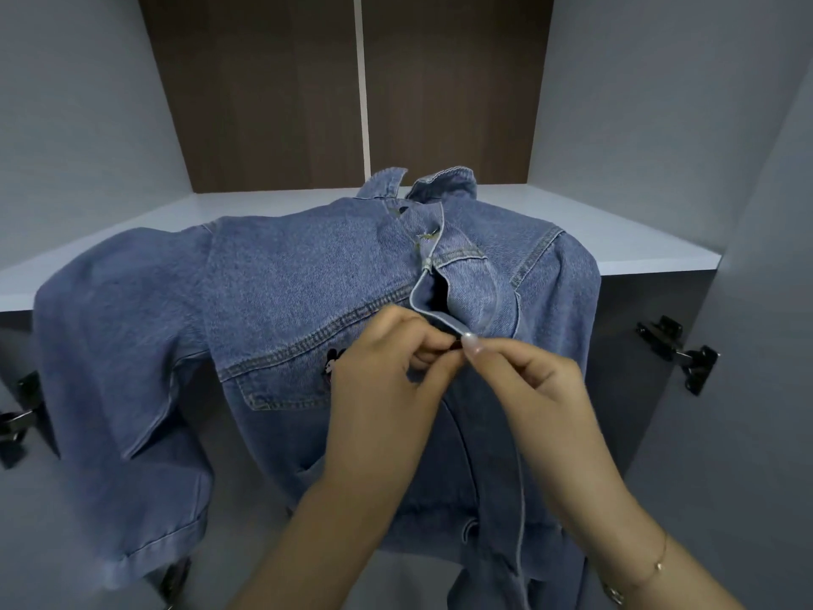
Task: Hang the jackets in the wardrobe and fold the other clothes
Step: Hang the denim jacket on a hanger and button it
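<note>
One denim jacket [308,301] lies over the front edge of one pale shelf [616,231]. Two hands work at its front opening: one left hand [387,372] and one right hand [528,380]. One thin bracelet [658,561] circles the right wrist. Black door hinges number three in clear view: one on the right [677,350] and two at the left edge [17,416], with another dark fitting near the bottom too blurred to count. Two dark brown back panels [272,90] stand behind the shelf, split by one pale strip [363,90].

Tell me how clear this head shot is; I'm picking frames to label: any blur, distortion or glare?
Head view: wide-angle bending curves the shelf edge; the denim jacket stitching is sharp mid-frame, softer at its lower left sleeve; both hands, left hand and right hand, are slightly motion-soft; light is even, no glare.
</note>
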Demonstrator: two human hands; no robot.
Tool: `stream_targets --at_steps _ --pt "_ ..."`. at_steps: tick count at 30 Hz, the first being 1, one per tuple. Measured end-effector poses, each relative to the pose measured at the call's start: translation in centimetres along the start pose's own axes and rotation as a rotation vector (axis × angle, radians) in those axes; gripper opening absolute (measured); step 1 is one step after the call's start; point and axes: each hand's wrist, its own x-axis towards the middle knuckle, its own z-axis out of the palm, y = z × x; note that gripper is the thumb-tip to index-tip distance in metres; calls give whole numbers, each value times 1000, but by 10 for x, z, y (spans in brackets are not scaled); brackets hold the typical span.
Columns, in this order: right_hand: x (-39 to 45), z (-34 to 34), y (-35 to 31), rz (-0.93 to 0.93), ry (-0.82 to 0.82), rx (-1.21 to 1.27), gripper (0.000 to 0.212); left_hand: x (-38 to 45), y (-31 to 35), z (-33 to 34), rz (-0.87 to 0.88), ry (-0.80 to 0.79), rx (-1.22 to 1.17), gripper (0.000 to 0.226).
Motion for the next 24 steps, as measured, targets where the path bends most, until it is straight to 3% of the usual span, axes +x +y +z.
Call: stream_targets --at_steps 3,12,19,24 --pt "5 1 2 69 65 37 23 -1 0 5 -8 12 8 11" --pt "11 -6 1 37 32 -106 28 12 1 0 -58 -79 -160 8" --pt "15 -14 9 175 52 35 20 22 5 -3 185 -259 159 8" --pt "15 -14 6 139 36 75 25 26 6 -3 114 -270 62 7"
